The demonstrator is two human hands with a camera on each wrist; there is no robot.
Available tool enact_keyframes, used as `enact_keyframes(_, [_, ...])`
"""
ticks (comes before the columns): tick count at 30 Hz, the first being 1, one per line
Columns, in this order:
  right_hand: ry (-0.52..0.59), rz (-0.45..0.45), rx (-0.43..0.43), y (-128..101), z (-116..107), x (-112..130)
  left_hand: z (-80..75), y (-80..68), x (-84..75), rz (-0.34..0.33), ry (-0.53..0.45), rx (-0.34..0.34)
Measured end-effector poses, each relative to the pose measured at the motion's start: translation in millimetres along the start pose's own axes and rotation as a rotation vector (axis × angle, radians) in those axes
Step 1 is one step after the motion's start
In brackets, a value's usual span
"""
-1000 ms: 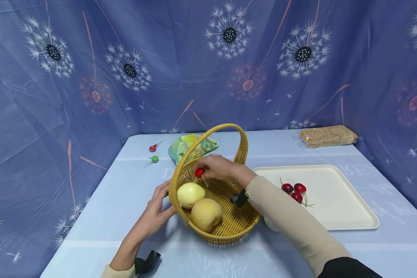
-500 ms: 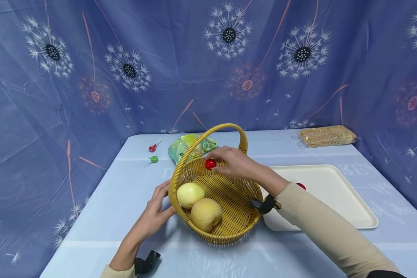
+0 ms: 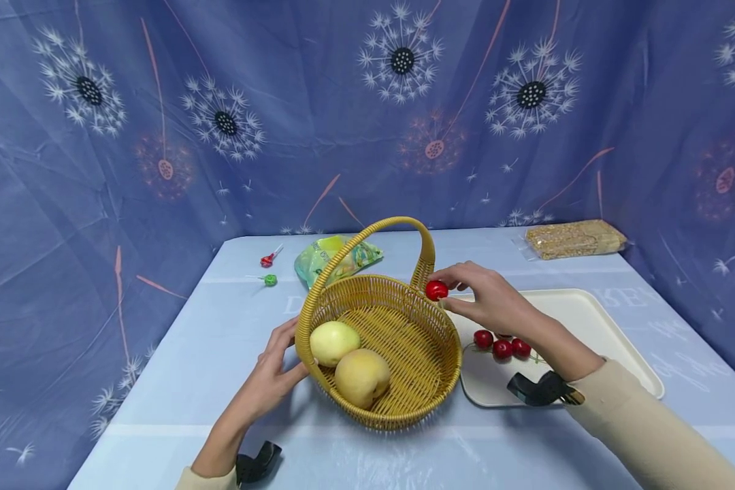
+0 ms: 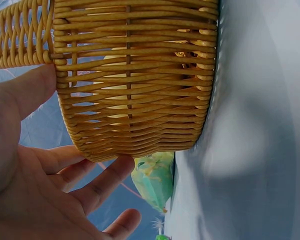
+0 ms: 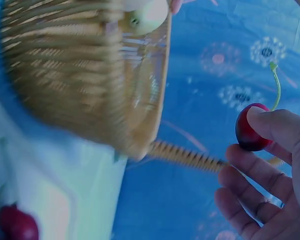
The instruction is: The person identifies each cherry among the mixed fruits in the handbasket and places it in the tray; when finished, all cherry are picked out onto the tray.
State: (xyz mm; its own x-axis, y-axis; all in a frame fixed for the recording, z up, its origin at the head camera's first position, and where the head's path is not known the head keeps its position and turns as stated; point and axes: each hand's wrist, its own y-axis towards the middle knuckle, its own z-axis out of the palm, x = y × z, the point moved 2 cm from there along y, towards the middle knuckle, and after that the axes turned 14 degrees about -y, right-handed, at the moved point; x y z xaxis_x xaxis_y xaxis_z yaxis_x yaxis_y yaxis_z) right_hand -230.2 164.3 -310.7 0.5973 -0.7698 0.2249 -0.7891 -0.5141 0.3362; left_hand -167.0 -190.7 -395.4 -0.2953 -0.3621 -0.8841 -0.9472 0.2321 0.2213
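Thumb and fingers of my right hand (image 3: 484, 292) pinch a dark red cherry (image 3: 437, 290), held up at the right rim of a yellow wicker basket (image 3: 404, 327). A green stem rises from this cherry (image 5: 252, 127) in the right wrist view. Inside the basket, at its left, lie a pale yellow-green fruit (image 3: 334, 344) and a larger yellow peach-like fruit (image 3: 362, 378). My left hand (image 3: 275, 364) rests against the basket's left side, thumb by the handle's base and fingers extended along the woven wall (image 4: 135, 100).
A cream tray (image 3: 606, 340) right of the basket bears several cherries (image 3: 502, 350), partly behind my right hand. Behind the basket lies a green-yellow packet (image 3: 318, 258). A red lollipop (image 3: 267, 260) and a green one (image 3: 271, 280) lie back left, a wrapped tan block (image 3: 576, 239) back right.
My right hand has lifted the cherry from inside the basket and carried it right to the basket's rim, toward the tray. The left hand and basket stay in place.
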Motion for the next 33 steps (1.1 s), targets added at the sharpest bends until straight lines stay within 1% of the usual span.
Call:
enact_keyframes(5, [-0.035,0.079,0.004,-22.3,4.7,-25.9,1.3,-0.1,-1.2,0.001,-0.002,0.002])
enact_keyframes(10, [-0.054,0.122,0.006,-38.1,13.3,-50.5,1.4,-0.2,-1.8,0.001,-0.001,0.001])
enact_keyframes(18, [-0.043,0.238,0.095,-53.1,38.1,-80.8,0.9,0.2,-1.2,0.001,0.002,-0.001])
enact_keyframes(24, [-0.054,0.254,0.106,-57.3,47.6,-91.6,1.7,-0.5,-0.6,0.009,0.001,0.003])
enact_keyframes(30, [-0.070,0.257,0.141,-59.9,50.3,-100.2,3.5,0.8,-0.2,0.006,-0.007,0.008])
enact_keyframes(33, [-0.081,0.243,0.160,-60.5,51.4,-104.0,4.1,1.5,-0.7,0.004,-0.007,0.008])
